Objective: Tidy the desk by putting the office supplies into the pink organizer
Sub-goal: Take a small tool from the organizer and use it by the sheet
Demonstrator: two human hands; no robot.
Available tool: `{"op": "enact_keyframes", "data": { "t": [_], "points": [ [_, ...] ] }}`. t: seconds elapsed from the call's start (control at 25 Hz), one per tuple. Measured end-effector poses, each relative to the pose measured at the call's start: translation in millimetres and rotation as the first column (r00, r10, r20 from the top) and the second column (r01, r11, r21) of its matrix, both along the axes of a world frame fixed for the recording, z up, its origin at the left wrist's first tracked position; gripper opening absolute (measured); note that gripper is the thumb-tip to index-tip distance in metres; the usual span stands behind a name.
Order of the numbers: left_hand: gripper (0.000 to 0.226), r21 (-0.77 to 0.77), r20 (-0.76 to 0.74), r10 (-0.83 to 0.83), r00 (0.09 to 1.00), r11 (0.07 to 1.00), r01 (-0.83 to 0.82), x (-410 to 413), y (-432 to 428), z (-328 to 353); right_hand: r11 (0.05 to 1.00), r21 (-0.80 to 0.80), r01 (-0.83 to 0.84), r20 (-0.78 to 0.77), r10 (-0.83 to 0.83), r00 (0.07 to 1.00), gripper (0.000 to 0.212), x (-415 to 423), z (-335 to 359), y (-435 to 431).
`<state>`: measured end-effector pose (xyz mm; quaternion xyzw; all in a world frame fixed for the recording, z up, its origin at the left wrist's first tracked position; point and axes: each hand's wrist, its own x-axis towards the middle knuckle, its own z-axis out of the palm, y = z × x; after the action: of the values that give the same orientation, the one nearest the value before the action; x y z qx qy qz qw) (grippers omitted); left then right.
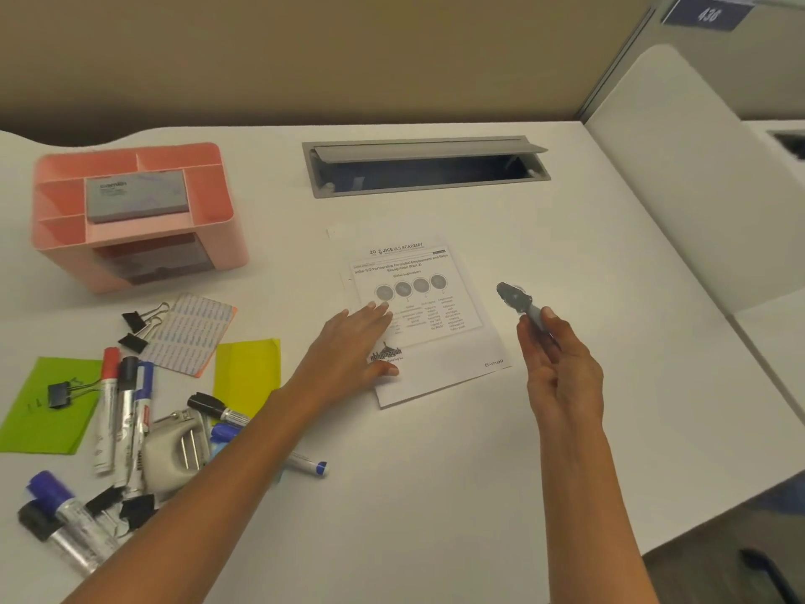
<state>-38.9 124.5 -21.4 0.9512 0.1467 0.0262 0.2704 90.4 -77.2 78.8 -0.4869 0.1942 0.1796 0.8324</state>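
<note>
The pink organizer (218,237) stands at the back left with a grey box (137,198) on its top tray. My left hand (353,342) lies flat, fingers apart, on the lower left of a printed paper sheet (440,333) at the desk's middle. My right hand (562,368) is raised just right of the sheet and pinches a small dark clip-like object (516,298), too blurred to name. Several markers (126,411), black binder clips (135,329), a grey stapler (174,451) and sticky notes lie in a heap at the left front.
A grey cable hatch (427,167) is set in the desk behind the sheet, its lid ajar. Green paper (39,411), yellow paper (248,372) and a label sheet (191,333) lie at left. A white partition (679,176) bounds the right side.
</note>
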Motion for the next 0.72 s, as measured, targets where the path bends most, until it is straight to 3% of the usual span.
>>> {"op": "enact_keyframes", "data": {
  "t": [0.32, 0.52, 0.72],
  "points": [
    [0.077, 0.098, 0.016, 0.103, 0.995, 0.99, -0.104, -60, 14, 14, 0.985, -0.015, -0.171, 0.042, 0.171, 0.984, 0.02, -27, 9, 67],
    [0.087, 0.169, 0.039, 0.269, 0.962, 0.947, -0.272, -109, 45, 15, 0.934, -0.235, -0.269, 0.116, 0.301, 0.946, 0.03, -57, 14, 133],
    [0.079, 0.231, 0.052, 0.451, 0.891, 0.863, -0.45, -155, 82, 18, 0.886, -0.363, -0.288, 0.18, 0.371, 0.911, 0.038, -98, 19, 212]
  ]
}}
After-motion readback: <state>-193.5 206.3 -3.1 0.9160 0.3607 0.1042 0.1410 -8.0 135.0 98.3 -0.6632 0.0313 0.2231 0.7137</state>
